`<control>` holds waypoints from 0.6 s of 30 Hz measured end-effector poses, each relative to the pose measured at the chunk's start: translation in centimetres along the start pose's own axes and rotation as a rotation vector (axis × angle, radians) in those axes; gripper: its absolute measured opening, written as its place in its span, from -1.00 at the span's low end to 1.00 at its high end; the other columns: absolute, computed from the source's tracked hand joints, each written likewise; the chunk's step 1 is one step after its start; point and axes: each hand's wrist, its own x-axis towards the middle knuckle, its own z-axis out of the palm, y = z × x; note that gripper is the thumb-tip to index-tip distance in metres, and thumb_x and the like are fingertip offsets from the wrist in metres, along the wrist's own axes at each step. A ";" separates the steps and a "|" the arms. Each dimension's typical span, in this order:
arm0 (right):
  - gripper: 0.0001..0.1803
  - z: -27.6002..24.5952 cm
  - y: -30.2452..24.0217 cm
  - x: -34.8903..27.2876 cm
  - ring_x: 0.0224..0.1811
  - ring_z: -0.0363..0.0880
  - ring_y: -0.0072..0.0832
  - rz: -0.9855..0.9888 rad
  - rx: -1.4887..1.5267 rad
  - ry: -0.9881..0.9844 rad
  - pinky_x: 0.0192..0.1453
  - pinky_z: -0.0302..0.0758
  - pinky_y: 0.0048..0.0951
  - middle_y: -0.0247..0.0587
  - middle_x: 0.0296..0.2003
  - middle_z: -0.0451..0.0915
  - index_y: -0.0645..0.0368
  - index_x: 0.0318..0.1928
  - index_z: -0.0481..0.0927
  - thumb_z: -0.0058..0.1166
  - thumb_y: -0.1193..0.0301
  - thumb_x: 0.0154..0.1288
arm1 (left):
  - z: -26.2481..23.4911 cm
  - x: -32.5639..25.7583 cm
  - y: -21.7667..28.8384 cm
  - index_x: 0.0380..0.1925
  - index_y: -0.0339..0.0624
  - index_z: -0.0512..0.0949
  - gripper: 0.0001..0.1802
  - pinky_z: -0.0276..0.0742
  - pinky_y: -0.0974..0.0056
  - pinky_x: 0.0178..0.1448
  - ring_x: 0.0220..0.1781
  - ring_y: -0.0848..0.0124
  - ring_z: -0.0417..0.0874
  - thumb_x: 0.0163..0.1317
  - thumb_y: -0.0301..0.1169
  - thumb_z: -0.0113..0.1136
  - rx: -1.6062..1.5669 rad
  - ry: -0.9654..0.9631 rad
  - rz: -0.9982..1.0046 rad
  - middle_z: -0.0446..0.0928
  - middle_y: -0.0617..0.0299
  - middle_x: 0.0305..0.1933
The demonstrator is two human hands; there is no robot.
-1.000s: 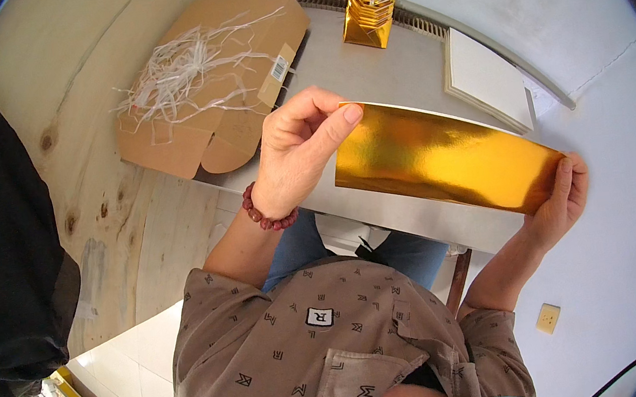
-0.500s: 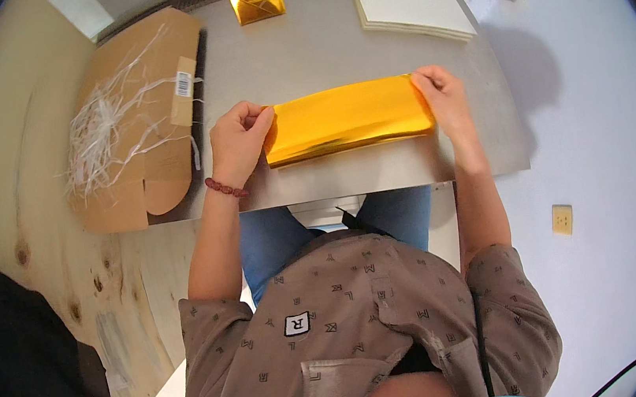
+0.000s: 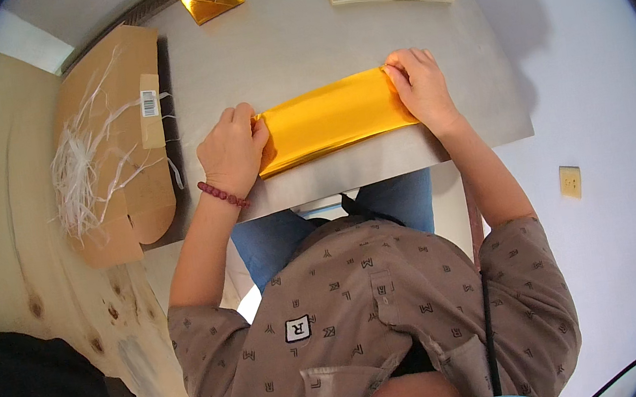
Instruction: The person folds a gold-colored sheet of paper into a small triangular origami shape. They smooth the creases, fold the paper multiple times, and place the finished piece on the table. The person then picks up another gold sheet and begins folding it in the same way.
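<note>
Gold, glossy rectangular sheet (image 3: 332, 116) stretched over the flat grey tabletop (image 3: 291, 43), ends pinched by the left hand (image 3: 231, 147) and right hand (image 3: 424, 90); it seemed light, slick, easily creased, best held by its short edges.

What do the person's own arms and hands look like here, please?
The left hand and right hand are ungloved. A dark red beaded bracelet circles the left wrist; the right has none. Short brown fabric sleeves, printed with small dark markings, leave the forearms uncovered.
</note>
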 end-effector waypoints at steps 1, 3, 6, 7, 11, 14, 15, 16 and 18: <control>-0.95 0.1 -0.1 0.0 -0.12 0.55 -0.09 -0.006 -0.003 0.014 0.01 0.54 -0.15 -0.08 -0.27 0.62 0.15 -0.20 0.65 0.24 0.47 0.36 | 0.1 -0.1 0.1 -0.10 0.01 0.68 -0.83 0.66 0.06 -0.05 -0.06 0.08 0.72 0.35 -0.30 0.26 0.021 0.033 0.027 0.67 0.13 0.03; -0.95 0.2 -0.2 -0.1 -0.12 0.56 -0.08 0.013 0.024 0.045 0.01 0.54 -0.15 -0.08 -0.27 0.61 0.14 -0.20 0.66 0.23 0.48 0.36 | 0.2 0.3 0.1 0.02 0.09 0.68 -0.76 0.64 0.06 0.10 0.08 0.07 0.67 0.38 -0.37 0.22 0.068 0.110 0.179 0.60 0.11 0.20; -0.94 0.1 -0.2 -0.1 -0.11 0.57 -0.07 -0.021 0.024 0.020 0.03 0.55 -0.15 -0.07 -0.28 0.60 0.13 -0.18 0.67 0.21 0.49 0.36 | 0.7 1.2 -0.2 0.18 0.23 0.67 -0.60 0.55 0.08 0.34 0.27 0.06 0.57 0.41 -0.47 0.18 0.080 0.143 0.479 0.50 0.09 0.36; -0.93 0.1 -0.1 0.0 -0.11 0.57 -0.07 -0.044 0.018 -0.001 0.04 0.55 -0.15 -0.07 -0.28 0.60 0.13 -0.17 0.68 0.21 0.48 0.36 | 0.8 1.3 -0.2 0.21 0.28 0.66 -0.55 0.51 0.09 0.40 0.31 0.06 0.55 0.42 -0.50 0.17 0.046 0.091 0.530 0.49 0.09 0.37; -0.91 -0.1 0.1 0.1 -0.11 0.58 -0.08 -0.098 -0.076 -0.027 0.05 0.56 -0.17 -0.05 -0.25 0.62 0.14 -0.16 0.69 0.20 0.44 0.37 | 0.8 1.9 -0.6 0.23 0.38 0.66 -0.52 0.41 0.12 0.52 0.42 0.09 0.48 0.41 -0.48 0.19 0.058 -0.021 0.618 0.47 0.10 0.41; -0.86 -0.4 -0.2 0.0 -0.08 0.60 -0.11 -0.066 -0.121 -0.087 0.09 0.56 -0.17 -0.08 -0.21 0.65 0.12 -0.12 0.70 0.22 0.38 0.38 | 0.4 2.2 -0.6 0.21 0.29 0.68 -0.54 0.40 0.08 0.52 0.42 0.09 0.48 0.40 -0.50 0.20 0.050 -0.037 0.645 0.47 0.09 0.40; -0.83 -0.6 -0.4 -0.1 -0.05 0.60 -0.13 -0.053 -0.143 -0.117 0.12 0.56 -0.17 -0.09 -0.18 0.66 0.11 -0.10 0.70 0.22 0.35 0.38 | 0.3 2.3 -0.4 0.16 0.23 0.70 -0.60 0.40 0.06 0.52 0.42 0.08 0.49 0.40 -0.48 0.21 0.060 -0.037 0.650 0.48 0.08 0.39; -0.81 -0.8 -0.7 -0.3 -0.03 0.60 -0.14 -0.043 -0.167 -0.143 0.14 0.56 -0.17 -0.11 -0.16 0.67 0.10 -0.08 0.70 0.23 0.32 0.39 | 0.2 2.5 -0.2 0.12 0.16 0.72 -0.65 0.40 0.05 0.51 0.42 0.07 0.49 0.39 -0.46 0.23 0.065 -0.031 0.657 0.49 0.06 0.38; -0.72 -1.2 -1.4 -0.5 0.04 0.60 -0.18 -0.034 -0.243 -0.184 0.22 0.54 -0.15 -0.14 -0.09 0.67 0.10 0.00 0.69 0.24 0.24 0.39 | 0.0 2.7 0.3 0.05 0.07 0.75 -0.72 0.39 0.02 0.51 0.42 0.07 0.49 0.38 -0.41 0.26 0.067 -0.033 0.654 0.51 0.05 0.35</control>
